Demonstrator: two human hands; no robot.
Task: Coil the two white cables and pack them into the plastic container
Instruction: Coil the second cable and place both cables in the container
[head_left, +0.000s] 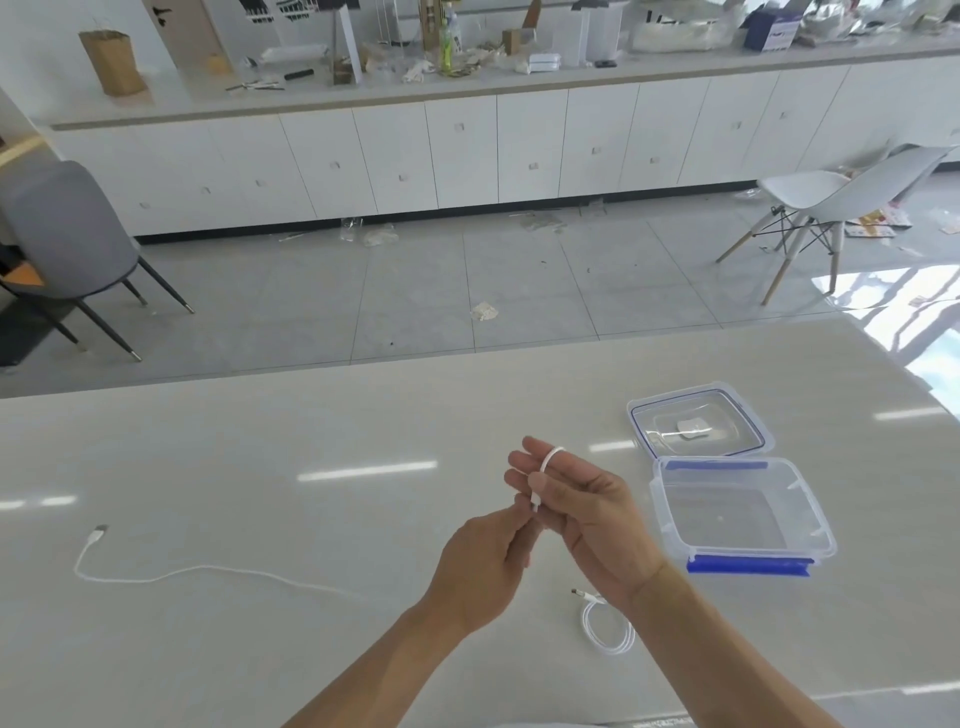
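One white cable trails across the table from a USB plug at the far left toward my hands. Its near end loops over the fingers of my right hand, whose thumb pins the end against them. My left hand pinches the same cable just below that. A second white cable lies coiled on the table under my right wrist. The clear plastic container with blue clips stands open and empty to the right. Its lid lies just behind it.
The white table spreads wide to the left and ahead. Beyond its far edge are a tiled floor, a grey chair on the left, a white chair on the right and a long cluttered counter.
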